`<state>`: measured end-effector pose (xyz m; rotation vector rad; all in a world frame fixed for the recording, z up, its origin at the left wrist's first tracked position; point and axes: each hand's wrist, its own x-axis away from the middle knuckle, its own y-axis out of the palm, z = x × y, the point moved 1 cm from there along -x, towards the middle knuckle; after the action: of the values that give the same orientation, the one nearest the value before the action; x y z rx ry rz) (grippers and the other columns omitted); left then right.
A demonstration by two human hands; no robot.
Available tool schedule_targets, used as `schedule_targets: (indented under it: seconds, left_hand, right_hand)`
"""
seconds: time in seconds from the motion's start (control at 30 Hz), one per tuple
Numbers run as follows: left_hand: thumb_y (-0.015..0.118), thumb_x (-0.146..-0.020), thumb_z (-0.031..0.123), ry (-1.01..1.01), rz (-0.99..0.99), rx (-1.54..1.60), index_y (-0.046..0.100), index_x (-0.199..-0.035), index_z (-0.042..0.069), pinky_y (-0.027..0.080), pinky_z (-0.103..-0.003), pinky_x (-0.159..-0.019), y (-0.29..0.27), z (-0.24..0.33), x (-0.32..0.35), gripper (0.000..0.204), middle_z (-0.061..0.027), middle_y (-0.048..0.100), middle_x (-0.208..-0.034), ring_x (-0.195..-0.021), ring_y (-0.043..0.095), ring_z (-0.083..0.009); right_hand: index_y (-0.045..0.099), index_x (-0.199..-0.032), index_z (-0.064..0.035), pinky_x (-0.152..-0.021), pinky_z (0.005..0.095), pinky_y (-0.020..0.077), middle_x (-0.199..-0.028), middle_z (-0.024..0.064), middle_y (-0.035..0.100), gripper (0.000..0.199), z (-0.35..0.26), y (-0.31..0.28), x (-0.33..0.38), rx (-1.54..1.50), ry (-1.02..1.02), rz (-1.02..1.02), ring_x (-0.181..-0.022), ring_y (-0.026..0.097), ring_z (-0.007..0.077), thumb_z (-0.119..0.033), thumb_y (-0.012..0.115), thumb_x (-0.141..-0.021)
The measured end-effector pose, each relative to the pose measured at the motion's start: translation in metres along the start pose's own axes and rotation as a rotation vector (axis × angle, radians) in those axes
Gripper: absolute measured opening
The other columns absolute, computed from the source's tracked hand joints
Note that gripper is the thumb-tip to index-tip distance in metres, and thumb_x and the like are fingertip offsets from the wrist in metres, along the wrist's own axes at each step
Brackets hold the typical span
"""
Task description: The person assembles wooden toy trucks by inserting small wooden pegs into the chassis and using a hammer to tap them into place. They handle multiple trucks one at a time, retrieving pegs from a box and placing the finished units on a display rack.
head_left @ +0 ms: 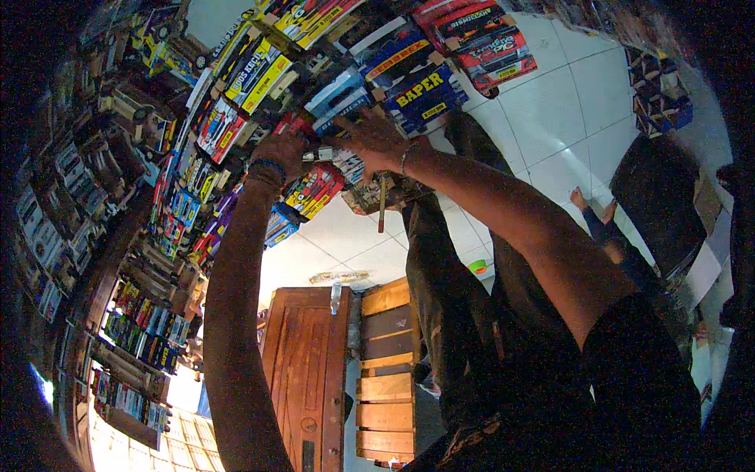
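Left hand (279, 155) at red toy (296, 124), right hand (376, 143) at blue truck's (336, 93) near edge. Cannot tell either grip. Suggest: left steadies, right moves gently.

A light blue and white boxy toy truck (336, 93) sits at the upper centre of the frame, slanted, its lower edge partly covered by the right hand (376, 140). Just below lies a small pale piece with bluish stripes (348, 164), perhaps part of the same toy, though shadow obscures it. A red part (296, 123) shows beside the left hand (279, 153), left of the truck.
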<state>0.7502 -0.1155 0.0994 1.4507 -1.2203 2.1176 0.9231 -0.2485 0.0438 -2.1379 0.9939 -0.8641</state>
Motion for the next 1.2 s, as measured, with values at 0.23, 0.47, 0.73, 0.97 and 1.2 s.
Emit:
schedule_targets:
  seconds: [0.23, 0.47, 0.73, 0.97, 1.2]
  left_hand:
    - [0.069, -0.083, 0.057, -0.008, -0.045, 0.029, 0.047, -0.144, 0.013, 0.055, -0.052, -0.089, -0.028, 0.018, 0.014, 0.078, -0.0176, 0.058, -0.135, -0.105, 0.067, -0.0398]
    - [0.066, -0.082, 0.065, 0.083, 0.036, -0.085, 0.053, -0.138, 0.012, 0.055, -0.052, -0.091, -0.010, 0.013, 0.009, 0.078, -0.0184, 0.057, -0.137, -0.104, 0.068, -0.0388]
    - [0.063, -0.083, 0.065, -0.033, -0.044, 0.009, 0.063, -0.127, 0.013, 0.057, -0.052, -0.088, 0.027, 0.007, 0.000, 0.068, -0.0224, 0.063, -0.125, -0.099, 0.070, -0.0378]
    - [0.062, -0.086, 0.062, 0.089, 0.224, 0.030, 0.064, -0.123, 0.009, 0.057, -0.052, -0.087, 0.034, 0.011, 0.011, 0.064, -0.0253, 0.063, -0.124, -0.096, 0.070, -0.0393]
    - [0.063, -0.084, 0.064, -0.105, 0.030, 0.156, 0.066, -0.112, 0.002, 0.057, -0.051, -0.082, 0.035, 0.009, 0.021, 0.068, -0.0255, 0.069, -0.106, -0.095, 0.069, -0.0400]
  right_hand:
    - [0.044, -0.148, -0.0357, -0.108, 0.0542, 0.0368, -0.148, 0.0107, 0.042, 0.121, -0.003, -0.009, 0.002, -0.005, 0.016, 0.015, -0.130, 0.044, 0.0400, -0.049, 0.095, -0.039]
    - [0.048, -0.145, -0.0347, -0.110, 0.0507, 0.0348, -0.145, 0.0104, 0.045, 0.115, -0.001, -0.006, -0.005, 0.029, 0.007, -0.004, -0.129, 0.045, 0.0374, -0.047, 0.094, -0.040]
    - [0.046, -0.146, -0.0349, -0.107, 0.0509, 0.0387, -0.143, 0.0116, 0.046, 0.120, -0.003, 0.004, 0.005, 0.037, -0.046, 0.087, -0.128, 0.047, 0.0370, -0.049, 0.094, -0.037]
    - [0.046, -0.147, -0.0313, -0.102, 0.0476, 0.0401, -0.143, 0.0112, 0.046, 0.118, -0.004, 0.010, 0.007, 0.073, -0.050, 0.058, -0.122, 0.055, 0.0300, -0.048, 0.094, -0.040]
    - [0.046, -0.147, -0.0306, -0.102, 0.0490, 0.0397, -0.142, 0.0124, 0.046, 0.119, -0.005, -0.004, 0.008, 0.048, 0.006, -0.014, -0.124, 0.048, 0.0394, -0.045, 0.094, -0.039]
